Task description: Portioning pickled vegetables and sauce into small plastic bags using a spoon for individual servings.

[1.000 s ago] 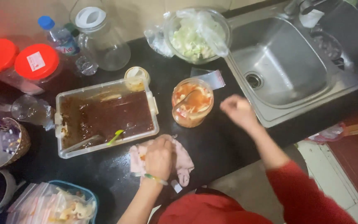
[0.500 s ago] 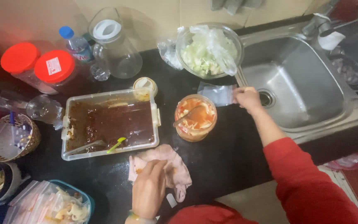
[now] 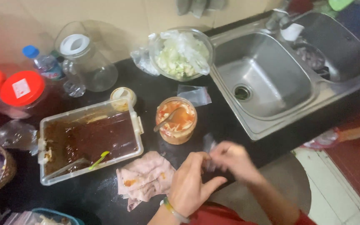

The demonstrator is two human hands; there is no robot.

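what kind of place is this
Most likely a home kitchen counter. A steel double sink is set into the black counter, a bowl of chopped vegetables sits beside it, and an open cup of red sauce stands near the hands.

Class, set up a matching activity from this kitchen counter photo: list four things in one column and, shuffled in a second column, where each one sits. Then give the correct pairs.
Things:
1. Pink cloth
2. Bowl of chopped greens
3. Jar with spoon
4. Red-lidded tubs

Places:
A. Far left of the counter
B. Next to the sink, at the back
C. Front edge, beside the left hand
D. Middle of the counter, right of the sauce tray

Pairs: 1-C, 2-B, 3-D, 4-A
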